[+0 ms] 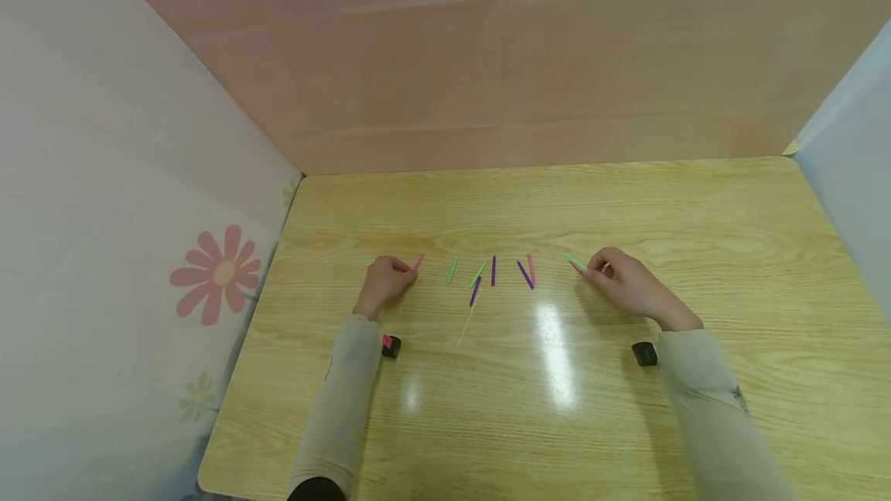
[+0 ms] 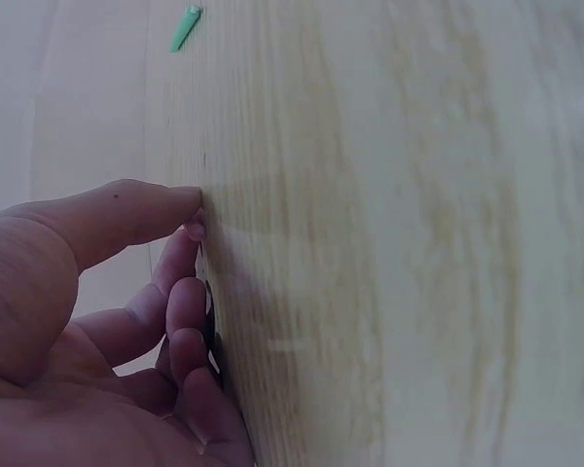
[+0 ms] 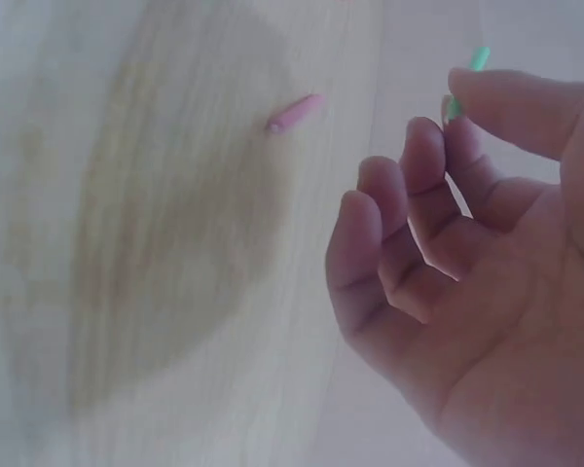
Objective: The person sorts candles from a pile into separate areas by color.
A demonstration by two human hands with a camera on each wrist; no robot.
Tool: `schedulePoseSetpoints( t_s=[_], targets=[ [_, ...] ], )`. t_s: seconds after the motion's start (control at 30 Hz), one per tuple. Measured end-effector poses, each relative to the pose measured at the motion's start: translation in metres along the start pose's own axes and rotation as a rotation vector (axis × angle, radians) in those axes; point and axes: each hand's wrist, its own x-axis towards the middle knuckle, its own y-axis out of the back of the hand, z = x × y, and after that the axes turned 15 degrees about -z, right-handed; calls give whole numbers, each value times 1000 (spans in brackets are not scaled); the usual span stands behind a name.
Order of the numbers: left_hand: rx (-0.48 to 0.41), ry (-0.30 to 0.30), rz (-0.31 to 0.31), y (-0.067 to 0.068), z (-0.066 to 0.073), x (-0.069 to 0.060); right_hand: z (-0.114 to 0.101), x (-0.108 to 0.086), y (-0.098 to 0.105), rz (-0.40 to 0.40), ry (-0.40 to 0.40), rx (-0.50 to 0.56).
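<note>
My left hand (image 1: pixel 384 283) is low at the tabletop, thumb and forefinger pinching the near end of a pink stick (image 1: pixel 419 261); the left wrist view mostly hides that stick behind the fingertips. On the other side, my right hand (image 1: pixel 624 282) pinches a short green stick (image 3: pixel 480 58) between thumb and forefinger, above the table. Below it another pink stick (image 3: pixel 295 114) lies on the wood, apart from the fingers. Between the hands lie a green stick (image 1: pixel 452 270), a green one (image 1: pixel 479 273) touching a purple one (image 1: pixel 475 292), and an upright-looking purple stick (image 1: pixel 493 270).
Nearer the right hand, a purple stick (image 1: pixel 525 274) and a pink stick (image 1: pixel 532 267) form a narrow V. All lie on a wood-grain table (image 1: pixel 487 424). A brown-pink wall covering (image 1: pixel 487 60) rises behind it, and a flowered panel (image 1: pixel 139 215) stands left.
</note>
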Motion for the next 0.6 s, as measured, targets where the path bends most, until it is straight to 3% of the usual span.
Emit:
schedulePoseSetpoints(
  t_s=[0.37,0.6],
  targets=[
    [-25,9,-5,0,2,-3,0,21,9,144,34,-39],
    [-22,-2,-7,1,2,-2,1,37,22,146,-1,-29]
  ],
)
